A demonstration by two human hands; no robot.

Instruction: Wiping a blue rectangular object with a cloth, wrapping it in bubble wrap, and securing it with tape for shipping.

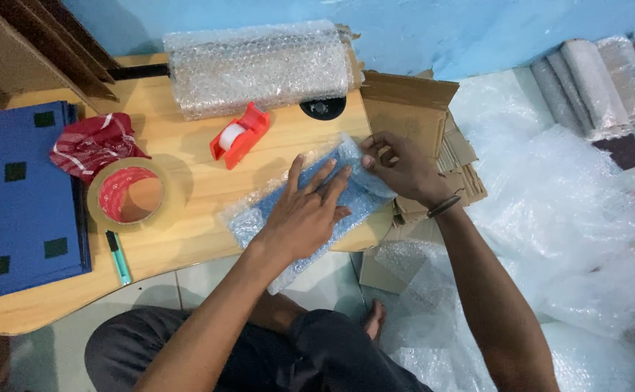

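A flat blue item wrapped in bubble wrap point(346, 190) lies on the low wooden table point(186, 218). My left hand point(304, 212) presses flat on top of it, fingers spread. My right hand point(399, 167) pinches the bubble wrap at the package's far right end, fingers curled on the wrap's edge. A dark band sits on my right wrist.
A big roll of bubble wrap point(259, 67) lies at the table's back. A red tape dispenser point(240, 134), a roll of brown tape point(130, 194), a red cloth point(96, 144), a teal pen point(118, 255), a blue stack point(23, 196) sit left. Flattened cardboard point(433, 123) and loose plastic point(571, 210) lie right.
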